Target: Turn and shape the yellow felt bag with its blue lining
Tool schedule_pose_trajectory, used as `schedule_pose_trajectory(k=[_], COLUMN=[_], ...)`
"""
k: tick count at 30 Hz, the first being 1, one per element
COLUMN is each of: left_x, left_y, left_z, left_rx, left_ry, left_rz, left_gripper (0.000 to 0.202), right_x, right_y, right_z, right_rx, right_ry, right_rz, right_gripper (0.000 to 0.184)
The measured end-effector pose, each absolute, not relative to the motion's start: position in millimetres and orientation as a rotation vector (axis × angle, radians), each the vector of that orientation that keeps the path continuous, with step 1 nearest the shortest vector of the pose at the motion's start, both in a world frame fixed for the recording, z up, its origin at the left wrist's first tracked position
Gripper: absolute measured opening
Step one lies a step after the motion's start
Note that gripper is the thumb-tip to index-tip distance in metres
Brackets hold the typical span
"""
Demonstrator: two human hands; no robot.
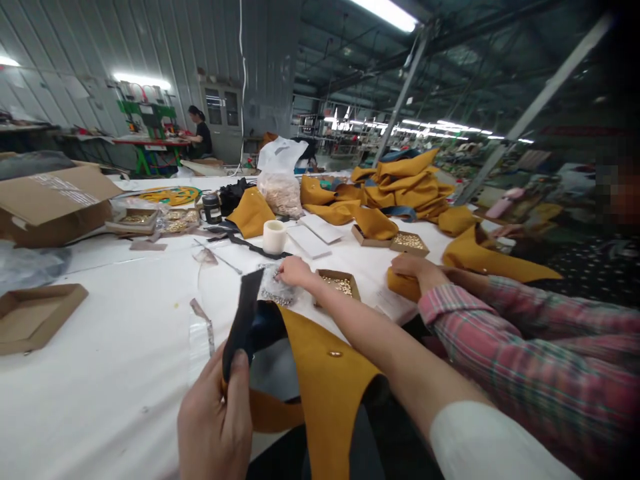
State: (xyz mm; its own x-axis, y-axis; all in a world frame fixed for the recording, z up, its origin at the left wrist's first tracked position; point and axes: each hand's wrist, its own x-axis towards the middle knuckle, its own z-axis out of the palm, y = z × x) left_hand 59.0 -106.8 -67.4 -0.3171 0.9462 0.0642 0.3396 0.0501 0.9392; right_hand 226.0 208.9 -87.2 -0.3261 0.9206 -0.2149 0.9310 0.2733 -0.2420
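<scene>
1. Nearest is a white sleeve (495, 440); from it a bare forearm stretches forward over the table (125, 387).
2. The left hand (215, 413) is closed, gripping a dark strip (244, 313) between thumb and fingers; the strip's long axis stands nearly upright, its free end pointing up and tilting slightly right.
3. The yellow panel (325, 387) is at the table's near edge, between the left hand and the right forearm. Its long axis runs away from the camera, the far end leaning left (a small shiny fitting (335, 354) sits partway along).
4. The right hand (295, 272) is at a clear bag (273, 283) of small metal bits; whether its fingers pinch anything, I cannot tell.
5. Just beyond the right forearm is an open box (356, 287) of gold-coloured bits.
</scene>
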Motion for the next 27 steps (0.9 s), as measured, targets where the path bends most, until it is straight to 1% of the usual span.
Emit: schedule_pose_trajectory(k=[2, 6, 9, 11, 14, 18, 23, 27], left_x=[58, 58, 61, 64, 68, 65, 57, 57], left_y=[-110, -116, -119, -120, -120, -120, -116, -115], left_z=[-63, -68, -67, -63, -63, -78, -93, -91], left_rx=[1.237, 1.141, 1.143, 1.127, 1.139, 1.224, 1.459, 1.385], left_ry=[1.724, 1.736, 1.78, 1.802, 1.845, 1.886, 1.853, 1.8], left_rz=[1.3, 1.372, 1.326, 1.275, 1.319, 1.368, 1.324, 1.308], left_gripper=[0.057, 0.048, 0.052, 0.057, 0.059, 0.058, 0.044, 0.048], right_x=[223, 229, 234, 236, 238, 240, 241, 240], right_y=[211, 219, 223, 222, 220, 215, 208, 186], right_z=[-100, -108, -108, -108, -107, -105, -90, -56], right_rx=[1.825, 1.83, 1.8, 1.761, 1.716, 1.702, 1.72, 1.769], right_ry=[2.489, 2.561, 2.596, 2.612, 2.631, 2.659, 2.714, 2.792], right_rz=[-0.488, -0.432, -0.391, -0.369, -0.326, -0.289, -0.319, -0.375], right_gripper=[0.03, 0.032, 0.035, 0.032, 0.023, 0.025, 0.021, 0.028])
